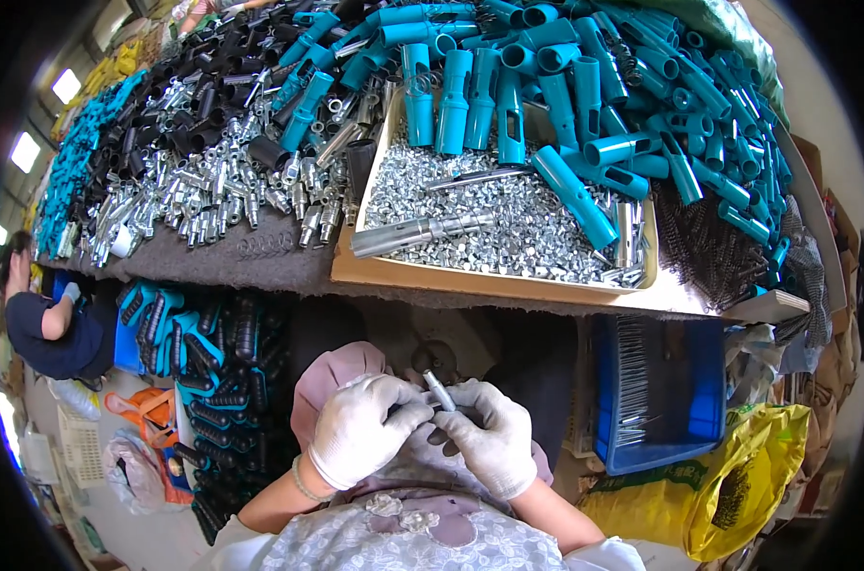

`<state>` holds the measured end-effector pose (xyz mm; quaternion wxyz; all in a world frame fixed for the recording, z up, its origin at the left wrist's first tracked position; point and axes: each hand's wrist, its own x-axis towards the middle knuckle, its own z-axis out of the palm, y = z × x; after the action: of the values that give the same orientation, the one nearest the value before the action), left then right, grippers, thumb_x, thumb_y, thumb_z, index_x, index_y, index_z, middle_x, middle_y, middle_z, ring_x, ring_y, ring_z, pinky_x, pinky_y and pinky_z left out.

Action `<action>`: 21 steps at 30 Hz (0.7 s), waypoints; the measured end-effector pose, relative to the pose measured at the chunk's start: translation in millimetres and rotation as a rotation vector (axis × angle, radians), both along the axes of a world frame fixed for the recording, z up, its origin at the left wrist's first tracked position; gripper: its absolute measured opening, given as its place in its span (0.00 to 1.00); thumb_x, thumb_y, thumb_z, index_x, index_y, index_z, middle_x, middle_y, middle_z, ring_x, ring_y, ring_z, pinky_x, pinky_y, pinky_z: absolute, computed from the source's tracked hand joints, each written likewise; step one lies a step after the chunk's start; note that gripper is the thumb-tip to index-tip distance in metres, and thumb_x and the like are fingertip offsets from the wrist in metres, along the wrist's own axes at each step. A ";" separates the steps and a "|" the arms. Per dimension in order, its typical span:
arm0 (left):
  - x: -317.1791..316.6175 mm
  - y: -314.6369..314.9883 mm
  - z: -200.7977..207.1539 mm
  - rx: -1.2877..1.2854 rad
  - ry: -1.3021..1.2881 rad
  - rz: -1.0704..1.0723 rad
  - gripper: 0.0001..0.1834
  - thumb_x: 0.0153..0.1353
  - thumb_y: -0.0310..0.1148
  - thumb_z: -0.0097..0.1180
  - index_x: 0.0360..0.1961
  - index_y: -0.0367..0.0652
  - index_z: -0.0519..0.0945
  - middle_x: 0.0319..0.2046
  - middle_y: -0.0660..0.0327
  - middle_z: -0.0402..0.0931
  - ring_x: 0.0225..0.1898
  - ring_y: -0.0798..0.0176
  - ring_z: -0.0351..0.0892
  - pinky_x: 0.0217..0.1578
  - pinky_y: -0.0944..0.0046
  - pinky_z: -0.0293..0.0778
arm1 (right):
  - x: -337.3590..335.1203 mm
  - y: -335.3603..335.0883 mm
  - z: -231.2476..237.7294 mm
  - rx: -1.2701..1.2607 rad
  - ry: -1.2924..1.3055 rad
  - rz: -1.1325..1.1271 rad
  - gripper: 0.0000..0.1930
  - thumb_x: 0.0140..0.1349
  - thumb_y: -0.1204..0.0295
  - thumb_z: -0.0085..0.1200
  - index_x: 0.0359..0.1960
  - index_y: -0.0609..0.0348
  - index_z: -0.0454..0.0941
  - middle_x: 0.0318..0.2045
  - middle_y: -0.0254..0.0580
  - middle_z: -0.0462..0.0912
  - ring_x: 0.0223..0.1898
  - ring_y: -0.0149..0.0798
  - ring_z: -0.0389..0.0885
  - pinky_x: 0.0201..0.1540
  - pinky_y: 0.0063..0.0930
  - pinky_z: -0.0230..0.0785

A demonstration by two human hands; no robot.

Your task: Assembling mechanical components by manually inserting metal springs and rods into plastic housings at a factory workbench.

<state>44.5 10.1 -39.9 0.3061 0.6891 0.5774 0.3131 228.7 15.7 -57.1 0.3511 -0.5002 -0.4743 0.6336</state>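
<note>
Bench (294,274) up front, grey cloth on top, parts heaped by kind. Head view: my right hand (492,436) has a silver pin (439,391) pinched between thumb and fingers, tilted, over my lap, below the bench edge. Left hand (365,428) is curled right beside the pin; can't tell whether that grip has hold of anything. Both gloved. Looks held low and central so both hands reach it. Tray (489,279) probably sits at the front edge for short reach, its rim corralling loose silver bits (527,228). Blue bin (684,381) on my right likely holds the thin metal pieces (632,390) in line.

Counts: 1 pin, 2 hands, 1 tray, 1 blue bin that side, 1 yellow bag (760,476) near it, 1 co-worker (56,328) far left. Teal tubes (454,105), black sleeves (203,100), silver fittings (218,195), dark springs (698,247), black-and-teal handles (227,419): overlapping heaps, too many to count.
</note>
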 end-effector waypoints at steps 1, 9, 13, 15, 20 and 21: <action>1.0 -0.1 -0.8 -0.054 -0.035 0.025 0.07 0.56 0.32 0.66 0.28 0.40 0.82 0.28 0.55 0.82 0.32 0.49 0.82 0.34 0.54 0.76 | 0.2 -0.4 -3.1 -0.001 0.000 -0.002 0.09 0.63 0.82 0.58 0.45 0.70 0.78 0.33 0.42 0.85 0.28 0.32 0.86 0.28 0.20 0.77; 2.1 -3.1 -11.3 -0.398 -0.231 0.172 0.07 0.58 0.31 0.65 0.32 0.38 0.83 0.25 0.54 0.79 0.28 0.54 0.80 0.31 0.59 0.73 | 2.6 2.6 4.4 0.072 0.023 0.018 0.11 0.60 0.82 0.63 0.45 0.70 0.81 0.29 0.38 0.83 0.26 0.26 0.82 0.28 0.19 0.73; 0.0 -9.9 -29.1 -0.342 -0.436 0.129 0.10 0.61 0.31 0.65 0.39 0.36 0.83 0.29 0.58 0.78 0.26 0.63 0.78 0.30 0.64 0.72 | 2.0 2.0 15.9 -0.027 0.098 0.010 0.11 0.61 0.81 0.62 0.45 0.71 0.82 0.29 0.38 0.83 0.25 0.25 0.79 0.28 0.19 0.71; -6.2 -13.8 -43.9 -0.300 -0.663 0.071 0.12 0.61 0.34 0.67 0.39 0.35 0.83 0.31 0.58 0.78 0.30 0.63 0.79 0.33 0.64 0.72 | 1.8 -0.6 16.1 0.070 0.069 0.027 0.11 0.60 0.81 0.63 0.44 0.71 0.82 0.28 0.38 0.84 0.25 0.25 0.78 0.28 0.19 0.71; -13.7 -9.9 -65.9 -0.043 -0.642 -0.074 0.16 0.61 0.40 0.67 0.36 0.35 0.82 0.33 0.60 0.78 0.33 0.65 0.79 0.33 0.66 0.72 | 2.9 -1.1 15.0 0.249 -0.015 0.048 0.10 0.55 0.78 0.67 0.39 0.67 0.84 0.26 0.40 0.85 0.25 0.26 0.80 0.30 0.23 0.73; -15.3 -10.6 -66.4 -0.084 -0.680 -0.081 0.17 0.60 0.42 0.67 0.35 0.36 0.83 0.34 0.60 0.78 0.35 0.63 0.79 0.35 0.64 0.73 | 2.4 -1.2 15.2 0.246 -0.013 0.045 0.10 0.55 0.78 0.67 0.39 0.67 0.84 0.26 0.40 0.85 0.25 0.26 0.80 0.30 0.23 0.73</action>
<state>29.2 -0.5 -106.2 0.5211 0.5544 0.4271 0.4885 231.0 14.5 -41.8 0.3923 -0.4466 -0.5619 0.5753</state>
